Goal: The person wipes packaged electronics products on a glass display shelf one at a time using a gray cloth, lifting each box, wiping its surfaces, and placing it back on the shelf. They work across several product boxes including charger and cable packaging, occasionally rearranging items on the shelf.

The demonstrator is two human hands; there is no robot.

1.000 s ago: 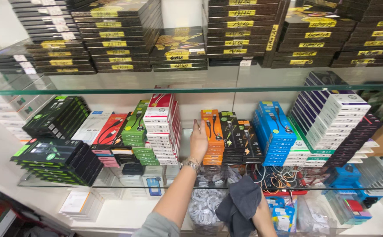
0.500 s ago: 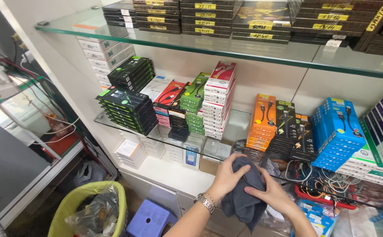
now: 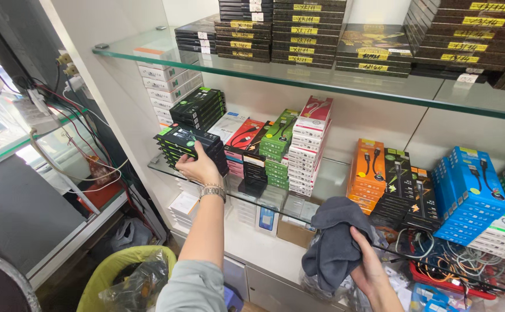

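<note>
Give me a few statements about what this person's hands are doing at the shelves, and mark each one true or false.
1. The left hand grips the stack of black boxes with green edges. True.
2. The right hand holds a dark grey cloth. True.
3. The cloth is pressed against the orange boxes. False: it is held apart from them, lower down.
4. The left wrist is bare. False: it wears a metal wristwatch.
5. The yellow-green bin stands on the glass shelf. False: it stands below, near the floor.
</note>
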